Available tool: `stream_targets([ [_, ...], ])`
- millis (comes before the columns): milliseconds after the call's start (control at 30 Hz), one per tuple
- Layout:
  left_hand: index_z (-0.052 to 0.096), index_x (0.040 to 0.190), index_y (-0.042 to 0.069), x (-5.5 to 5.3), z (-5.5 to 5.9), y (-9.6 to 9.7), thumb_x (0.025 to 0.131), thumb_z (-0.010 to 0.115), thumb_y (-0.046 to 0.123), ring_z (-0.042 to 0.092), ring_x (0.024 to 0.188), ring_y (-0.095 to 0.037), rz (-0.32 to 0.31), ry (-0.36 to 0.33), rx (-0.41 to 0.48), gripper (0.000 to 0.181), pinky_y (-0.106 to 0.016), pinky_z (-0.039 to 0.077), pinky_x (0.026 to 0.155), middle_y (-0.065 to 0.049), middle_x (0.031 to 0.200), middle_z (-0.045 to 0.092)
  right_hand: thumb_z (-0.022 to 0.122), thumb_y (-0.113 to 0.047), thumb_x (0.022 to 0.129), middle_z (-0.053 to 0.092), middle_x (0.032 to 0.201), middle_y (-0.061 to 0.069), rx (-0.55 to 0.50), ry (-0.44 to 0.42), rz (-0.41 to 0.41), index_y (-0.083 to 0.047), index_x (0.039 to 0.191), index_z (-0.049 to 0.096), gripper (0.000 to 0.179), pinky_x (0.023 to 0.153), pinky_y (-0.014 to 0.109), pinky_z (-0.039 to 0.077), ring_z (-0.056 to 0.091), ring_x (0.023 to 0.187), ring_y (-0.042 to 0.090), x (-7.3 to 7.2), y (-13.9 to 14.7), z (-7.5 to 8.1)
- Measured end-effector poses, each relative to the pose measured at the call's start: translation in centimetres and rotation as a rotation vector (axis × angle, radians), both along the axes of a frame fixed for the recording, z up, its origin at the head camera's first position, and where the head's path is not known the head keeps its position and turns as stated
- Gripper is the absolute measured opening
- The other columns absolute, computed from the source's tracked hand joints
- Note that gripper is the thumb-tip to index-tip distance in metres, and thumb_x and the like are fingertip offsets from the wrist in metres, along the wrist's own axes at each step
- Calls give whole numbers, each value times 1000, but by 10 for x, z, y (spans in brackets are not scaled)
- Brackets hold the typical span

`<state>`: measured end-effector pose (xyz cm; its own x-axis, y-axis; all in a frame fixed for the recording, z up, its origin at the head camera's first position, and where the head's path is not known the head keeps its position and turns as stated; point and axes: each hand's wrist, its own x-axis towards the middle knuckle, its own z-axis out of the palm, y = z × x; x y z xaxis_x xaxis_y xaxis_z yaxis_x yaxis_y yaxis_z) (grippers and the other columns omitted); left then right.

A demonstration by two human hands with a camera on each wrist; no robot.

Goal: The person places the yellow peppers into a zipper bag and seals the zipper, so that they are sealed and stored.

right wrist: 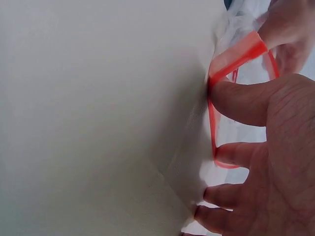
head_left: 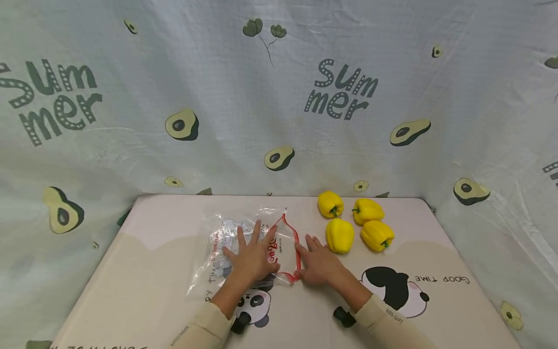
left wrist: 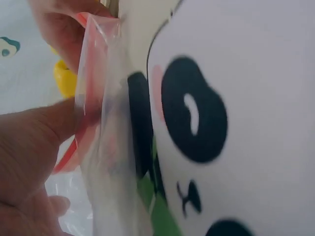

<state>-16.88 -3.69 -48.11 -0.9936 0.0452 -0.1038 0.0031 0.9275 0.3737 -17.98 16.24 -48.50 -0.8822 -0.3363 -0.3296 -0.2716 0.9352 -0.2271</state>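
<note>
A big pale grey-green cloth sheet (head_left: 235, 97) hangs at the back and down both sides like a wall, with soft wrinkles in it. It has green cut-avocado pictures (head_left: 181, 124), dotted dark green "Summer" words (head_left: 342, 89), dark green flowers on thin stems (head_left: 253, 27) and small pale yellow flowers (head_left: 361, 186). In front is a wide flat table (head_left: 131, 281), pale pink at the far end and beige nearer. Black-and-white panda pictures (head_left: 396, 293) and upside-down black "GOOD TIME" letters (head_left: 442, 279) are on its top. The light is soft.
</note>
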Motion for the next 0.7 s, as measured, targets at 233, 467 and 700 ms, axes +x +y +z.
stream_targets([
  [233, 33, 161, 46, -2, 5, -10, 70, 95, 40, 3, 155, -65, -2, -51, 18, 110, -99, 10, 98, -5, 178, 8, 73, -46, 94, 25, 173, 16, -4, -8, -15, -20, 161, 41, 79, 128, 63, 27, 24, 161, 39, 1, 1, 1],
  [467, 44, 156, 47, -7, 5, -23, 80, 87, 29, 2, 153, -67, -55, -171, 51, 89, -99, 10, 98, -7, 179, 5, 72, -47, 94, 26, 173, 17, -6, -9, -13, -19, 161, 41, 79, 127, 63, 28, 25, 161, 39, 3, 0, 3],
  [700, 45, 156, 42, -7, 2, -28, 81, 86, 40, 2, 155, -65, -73, -195, 43, 86, -99, 4, 98, -5, 178, 13, 73, -46, 94, 26, 173, 18, -10, -7, -7, -18, 161, 41, 80, 127, 62, 28, 25, 161, 40, 2, 0, 3],
])
